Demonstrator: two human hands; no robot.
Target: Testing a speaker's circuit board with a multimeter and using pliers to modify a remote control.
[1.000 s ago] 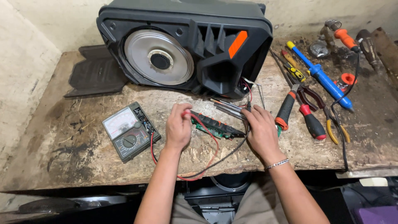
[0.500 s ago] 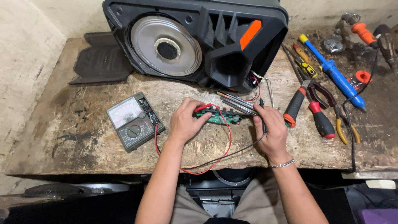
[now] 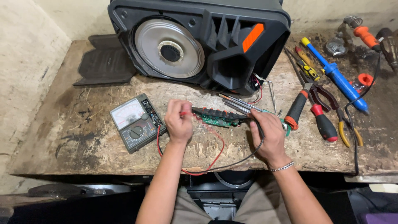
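On the worn wooden bench [image 3: 83, 149], your left hand [image 3: 179, 121] pinches the red probe [image 3: 185, 113]; your right hand [image 3: 269, 133] closes around the black probe [image 3: 253, 121] at the circuit board [image 3: 217, 117].

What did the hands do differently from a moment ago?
The left hand closed around the red probe and the right hand around the black one, both drawing in to the green circuit board. The meter, speaker and tools stayed put.
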